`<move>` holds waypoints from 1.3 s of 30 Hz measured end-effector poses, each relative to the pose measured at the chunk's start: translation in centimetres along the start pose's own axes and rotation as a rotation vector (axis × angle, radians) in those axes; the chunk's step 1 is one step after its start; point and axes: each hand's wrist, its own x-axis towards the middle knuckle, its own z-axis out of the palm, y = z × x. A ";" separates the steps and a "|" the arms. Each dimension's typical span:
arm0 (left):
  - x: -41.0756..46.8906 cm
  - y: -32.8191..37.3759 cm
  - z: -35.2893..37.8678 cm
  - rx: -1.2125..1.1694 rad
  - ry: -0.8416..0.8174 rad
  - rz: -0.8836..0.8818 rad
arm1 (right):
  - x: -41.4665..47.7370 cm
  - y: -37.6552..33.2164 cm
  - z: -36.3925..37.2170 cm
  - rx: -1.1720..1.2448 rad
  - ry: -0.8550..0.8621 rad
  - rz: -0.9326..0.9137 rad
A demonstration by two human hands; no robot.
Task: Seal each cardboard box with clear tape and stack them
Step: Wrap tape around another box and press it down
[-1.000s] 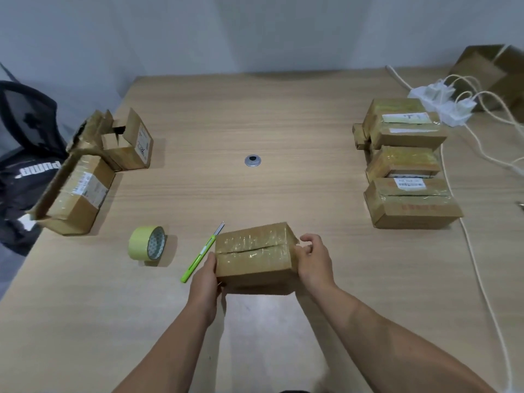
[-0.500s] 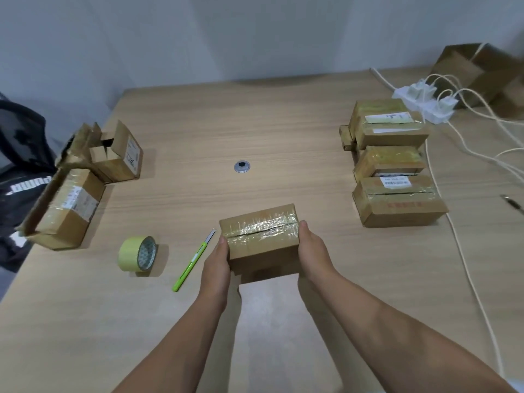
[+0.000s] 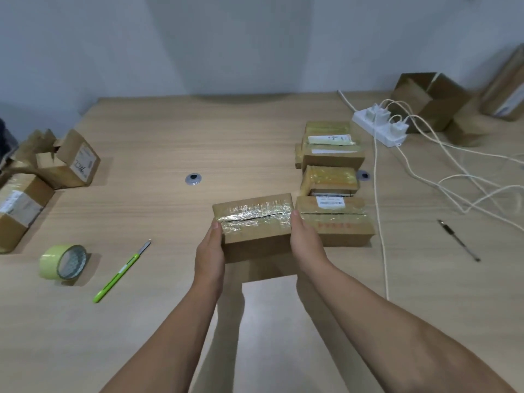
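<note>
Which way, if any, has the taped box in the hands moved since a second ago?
Yes: the taped box moved right, away from the green knife, up beside the nearest sealed box.

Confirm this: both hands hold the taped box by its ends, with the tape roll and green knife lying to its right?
No. The head view shows the tape roll and green knife to the left of the taped box. The left hand and right hand do hold its ends.

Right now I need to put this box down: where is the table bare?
Bare wood lies between the round metal grommet, green craft knife and held taped cardboard box. Crowded right: sealed brown boxes, white power strip, cables.
</note>
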 end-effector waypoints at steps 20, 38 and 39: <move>0.7 1.0 17.7 0.109 -0.235 -0.011 | 6.9 0.8 -14.5 0.188 0.241 0.138; 7.4 5.4 23.0 0.139 -0.238 0.069 | 14.7 -3.9 -16.0 0.230 0.280 0.108; 7.9 5.5 23.3 0.139 -0.234 0.069 | 15.3 -4.1 -16.0 0.227 0.276 0.108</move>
